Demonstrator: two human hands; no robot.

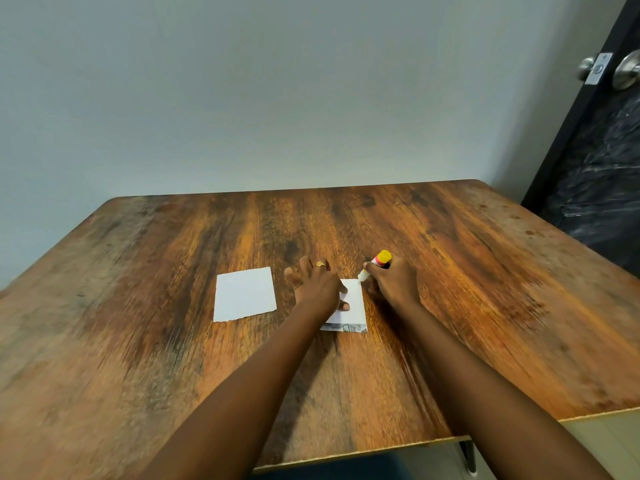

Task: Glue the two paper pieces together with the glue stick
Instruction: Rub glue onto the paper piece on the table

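Observation:
Two white paper pieces lie on the wooden table [138,306]. The left paper [244,294] lies flat by itself. My left hand [317,285], with a ring on one finger, presses flat on the right paper [353,313], covering its left part. Printed marks show along that paper's near edge. My right hand [393,282] grips a glue stick [375,265] with a yellow end, tilted so its white tip touches the paper's far right corner.
A grey wall stands behind the table. At the far right is a dark door [595,161] with metal knobs [627,72]. The table's near edge runs along the lower right.

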